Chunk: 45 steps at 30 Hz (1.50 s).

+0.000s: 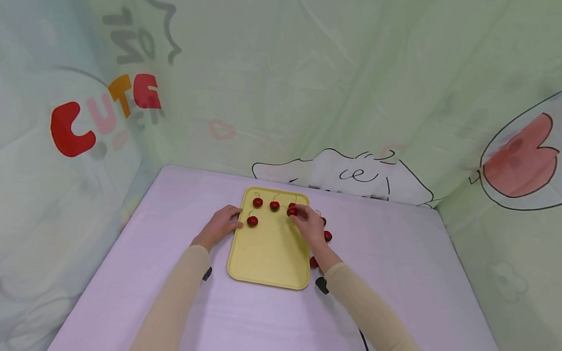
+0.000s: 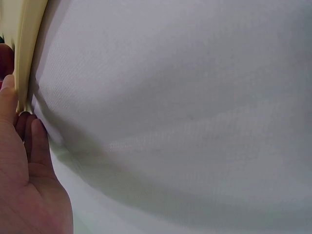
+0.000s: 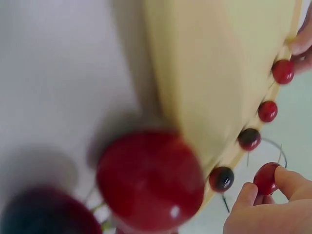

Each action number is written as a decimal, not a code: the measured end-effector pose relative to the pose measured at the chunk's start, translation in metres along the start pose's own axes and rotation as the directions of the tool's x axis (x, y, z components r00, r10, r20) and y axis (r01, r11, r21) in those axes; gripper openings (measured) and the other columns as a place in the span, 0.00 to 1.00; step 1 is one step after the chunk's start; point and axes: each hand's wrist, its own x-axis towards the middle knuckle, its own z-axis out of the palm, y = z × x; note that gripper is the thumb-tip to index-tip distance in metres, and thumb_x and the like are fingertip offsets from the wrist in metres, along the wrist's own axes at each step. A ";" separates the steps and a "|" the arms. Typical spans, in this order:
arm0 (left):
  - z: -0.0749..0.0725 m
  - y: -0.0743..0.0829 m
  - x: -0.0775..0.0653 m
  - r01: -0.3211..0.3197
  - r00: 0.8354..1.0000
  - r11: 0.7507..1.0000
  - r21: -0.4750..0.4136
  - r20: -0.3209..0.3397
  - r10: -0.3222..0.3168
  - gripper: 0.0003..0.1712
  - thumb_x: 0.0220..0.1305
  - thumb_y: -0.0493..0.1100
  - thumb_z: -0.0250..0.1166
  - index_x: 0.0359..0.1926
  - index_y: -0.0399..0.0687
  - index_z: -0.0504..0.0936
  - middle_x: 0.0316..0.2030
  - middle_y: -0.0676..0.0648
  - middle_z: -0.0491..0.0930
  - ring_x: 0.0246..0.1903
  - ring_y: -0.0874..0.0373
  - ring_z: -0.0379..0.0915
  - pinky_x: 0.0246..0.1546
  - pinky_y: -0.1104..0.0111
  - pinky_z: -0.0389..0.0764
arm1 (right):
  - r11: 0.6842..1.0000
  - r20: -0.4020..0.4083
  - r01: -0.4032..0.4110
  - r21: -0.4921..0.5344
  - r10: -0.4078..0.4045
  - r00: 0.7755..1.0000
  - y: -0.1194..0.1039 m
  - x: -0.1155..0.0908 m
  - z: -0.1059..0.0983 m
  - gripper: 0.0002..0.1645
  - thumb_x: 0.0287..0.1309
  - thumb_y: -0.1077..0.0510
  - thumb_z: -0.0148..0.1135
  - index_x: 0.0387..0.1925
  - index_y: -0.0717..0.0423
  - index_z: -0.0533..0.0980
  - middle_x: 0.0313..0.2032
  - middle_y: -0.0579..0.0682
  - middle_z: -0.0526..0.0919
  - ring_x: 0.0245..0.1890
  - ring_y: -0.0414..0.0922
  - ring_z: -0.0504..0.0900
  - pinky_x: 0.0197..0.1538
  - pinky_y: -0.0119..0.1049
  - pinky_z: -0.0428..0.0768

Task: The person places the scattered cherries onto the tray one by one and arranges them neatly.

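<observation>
My left hand (image 1: 220, 226) holds the left rim of a yellow tray (image 1: 269, 257), thumb and fingertips at its edge; in the left wrist view the fingers (image 2: 41, 146) bend at the rim's outer side. Over the tray's upper right part, my right hand (image 1: 310, 227) pinches a red cherry (image 3: 265, 179) with a thin stem between thumb and fingertips. Along the tray's far side lie a cherry (image 1: 258, 202) at the left, another cherry (image 1: 274, 206) in the middle and one partly hidden behind the held cherry. One more cherry (image 1: 252, 221) sits below the left one.
Right of the tray, several loose cherries (image 1: 327, 236) lie on the lilac-covered table (image 1: 389, 272), partly hidden by the right arm. A black cable (image 1: 365, 346) runs under the right sleeve. Printed fabric curtains (image 1: 284, 93) stand behind and at both sides.
</observation>
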 end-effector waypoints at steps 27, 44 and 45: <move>-0.003 0.000 0.001 -0.006 1.000 1.000 0.018 -0.012 0.006 0.29 0.65 0.44 0.66 0.64 0.36 0.72 0.59 0.40 0.73 0.60 0.48 0.69 0.66 0.58 0.68 | 0.996 -0.047 -0.088 0.001 0.088 0.995 -0.005 -0.017 0.060 0.20 0.56 0.62 0.70 0.51 0.62 0.78 0.48 0.58 0.83 0.49 0.52 0.82 0.53 0.41 0.81; 0.000 -0.003 0.003 -0.008 1.000 1.000 0.015 -0.004 0.008 0.30 0.66 0.45 0.66 0.64 0.37 0.72 0.60 0.41 0.73 0.61 0.49 0.68 0.67 0.59 0.67 | 0.991 -0.056 -0.002 -0.134 -0.006 0.998 -0.009 -0.022 0.065 0.20 0.53 0.62 0.73 0.47 0.64 0.78 0.43 0.58 0.82 0.44 0.50 0.81 0.50 0.42 0.82; 0.001 -0.004 0.003 -0.001 1.000 1.000 0.011 -0.001 0.001 0.30 0.66 0.46 0.66 0.64 0.38 0.72 0.60 0.42 0.73 0.61 0.49 0.68 0.67 0.60 0.67 | 0.991 -0.054 -0.005 -0.137 -0.003 0.999 -0.010 -0.023 0.065 0.20 0.53 0.62 0.73 0.47 0.64 0.78 0.43 0.58 0.82 0.44 0.50 0.81 0.50 0.42 0.82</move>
